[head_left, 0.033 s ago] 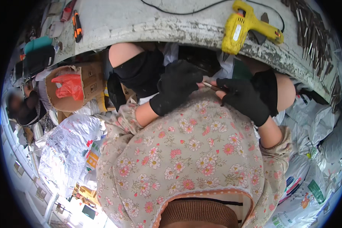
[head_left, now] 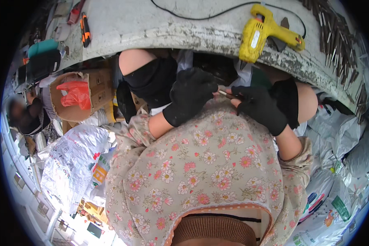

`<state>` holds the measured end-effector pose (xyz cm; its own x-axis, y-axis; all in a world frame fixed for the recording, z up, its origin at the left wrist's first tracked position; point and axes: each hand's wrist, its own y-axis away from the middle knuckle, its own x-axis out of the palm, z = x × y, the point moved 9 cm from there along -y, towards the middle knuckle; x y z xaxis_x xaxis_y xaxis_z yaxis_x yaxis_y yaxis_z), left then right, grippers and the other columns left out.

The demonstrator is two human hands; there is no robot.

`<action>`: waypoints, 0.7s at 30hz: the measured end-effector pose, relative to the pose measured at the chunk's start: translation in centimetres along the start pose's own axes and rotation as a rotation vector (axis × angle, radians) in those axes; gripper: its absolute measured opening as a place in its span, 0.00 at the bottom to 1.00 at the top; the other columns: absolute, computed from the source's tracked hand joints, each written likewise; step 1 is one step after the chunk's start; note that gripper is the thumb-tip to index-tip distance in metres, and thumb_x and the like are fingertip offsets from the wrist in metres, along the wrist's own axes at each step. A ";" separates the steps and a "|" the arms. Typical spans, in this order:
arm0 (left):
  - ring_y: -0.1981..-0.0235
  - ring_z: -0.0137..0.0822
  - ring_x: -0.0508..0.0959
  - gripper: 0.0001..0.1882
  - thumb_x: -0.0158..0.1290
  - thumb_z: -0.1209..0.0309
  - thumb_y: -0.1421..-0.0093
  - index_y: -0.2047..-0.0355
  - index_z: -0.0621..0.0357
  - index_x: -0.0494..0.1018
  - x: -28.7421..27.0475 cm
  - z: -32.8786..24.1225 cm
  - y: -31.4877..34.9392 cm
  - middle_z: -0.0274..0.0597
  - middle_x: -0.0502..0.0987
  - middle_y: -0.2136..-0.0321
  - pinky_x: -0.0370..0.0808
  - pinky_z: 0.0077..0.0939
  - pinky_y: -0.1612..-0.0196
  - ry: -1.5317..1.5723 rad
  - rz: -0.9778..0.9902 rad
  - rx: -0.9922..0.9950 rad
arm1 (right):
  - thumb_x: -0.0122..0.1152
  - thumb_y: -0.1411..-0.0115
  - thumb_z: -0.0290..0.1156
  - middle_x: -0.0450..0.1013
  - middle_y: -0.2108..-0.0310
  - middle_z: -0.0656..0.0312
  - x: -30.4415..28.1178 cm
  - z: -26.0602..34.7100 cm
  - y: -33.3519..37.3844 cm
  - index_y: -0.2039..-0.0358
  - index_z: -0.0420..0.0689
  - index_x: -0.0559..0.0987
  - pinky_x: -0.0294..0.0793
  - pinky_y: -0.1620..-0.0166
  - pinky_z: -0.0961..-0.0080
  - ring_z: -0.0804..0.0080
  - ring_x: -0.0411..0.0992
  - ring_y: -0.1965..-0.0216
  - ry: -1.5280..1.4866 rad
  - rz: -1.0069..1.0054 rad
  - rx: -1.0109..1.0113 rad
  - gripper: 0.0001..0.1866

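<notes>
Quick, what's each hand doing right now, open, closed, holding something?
Left hand: fingers curled at one end of the slim piece; grip can't be told.
Right hand: closed, holding the slim piece.

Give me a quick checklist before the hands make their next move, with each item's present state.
1. Right hand gripping the stick: ok, held at the fingertips.
2. Left hand pinching the stick: cannot tell; its fingertips are at the pale end, but the contact is too small to read.
3. Glue gun fully on the table: not ok, its nose pokes past the near edge.
4. Glue gun hot: cannot tell.
5. Cord away from both hands: ok, it runs along the table beyond them.
6. Cutter set down: ok, it lies on the table at the left.
</notes>
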<state>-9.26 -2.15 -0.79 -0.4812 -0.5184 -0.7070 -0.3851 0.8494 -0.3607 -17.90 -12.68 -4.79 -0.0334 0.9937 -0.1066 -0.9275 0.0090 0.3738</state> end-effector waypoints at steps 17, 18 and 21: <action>0.74 0.30 0.76 0.16 0.54 0.59 0.46 0.60 0.51 0.75 -4.5 15.3 -17.2 0.40 0.77 0.74 0.71 0.25 0.69 -0.142 -0.299 -0.198 | 0.42 0.40 0.41 0.60 0.45 0.54 5.2 -14.2 -11.1 0.44 0.52 0.64 0.56 0.44 0.65 0.58 0.58 0.44 1.083 -0.156 -0.482 0.23; 0.71 0.31 0.76 0.16 0.54 0.59 0.46 0.59 0.51 0.75 -4.1 15.9 -17.4 0.41 0.77 0.72 0.71 0.26 0.66 -0.221 -0.299 -0.162 | 0.43 0.40 0.42 0.64 0.48 0.53 4.2 -13.8 -10.0 0.47 0.51 0.67 0.60 0.46 0.67 0.58 0.62 0.47 0.818 -0.045 -0.296 0.21; 0.66 0.33 0.75 0.18 0.54 0.60 0.47 0.57 0.50 0.74 -2.9 16.6 -18.2 0.41 0.77 0.69 0.70 0.28 0.63 -0.236 -0.202 -0.280 | 0.50 0.42 0.41 0.73 0.60 0.52 1.1 -6.8 -3.9 0.56 0.47 0.75 0.68 0.54 0.74 0.58 0.70 0.58 0.537 0.400 0.178 0.17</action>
<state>12.17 -14.48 -2.25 -0.1924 -0.6075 -0.7707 -0.6686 0.6560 -0.3502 -16.90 -12.43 -12.66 -0.5821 0.7320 -0.3539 -0.7322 -0.2827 0.6197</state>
